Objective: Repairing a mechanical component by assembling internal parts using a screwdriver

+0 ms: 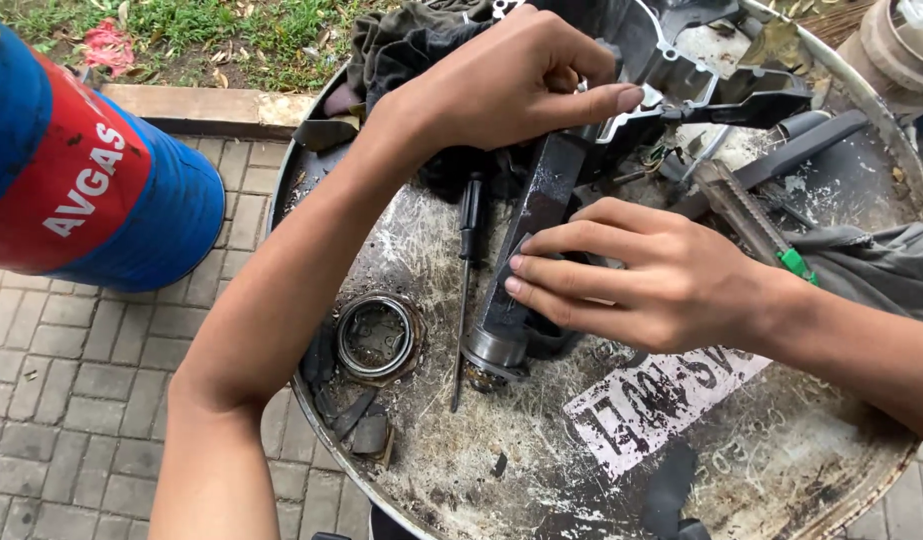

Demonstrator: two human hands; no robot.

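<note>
My left hand (501, 85) grips the grey metal engine casing (671, 55) at the far side of the drum top, thumb stretched along its edge. My right hand (631, 275) presses its fingers on a dark rag or pad held against a long black metal part (541, 205) that leans from the casing down to a round silver end (493, 350). A thin black-handled screwdriver (466, 260) lies just left of that part.
All rests on a worn round metal drum top (461, 440) with a bung cap (376, 335) and a white label. Dark cloths (401, 40), a grey rag (881, 265) and black handles lie around. A blue and red drum (81, 180) stands left on paving.
</note>
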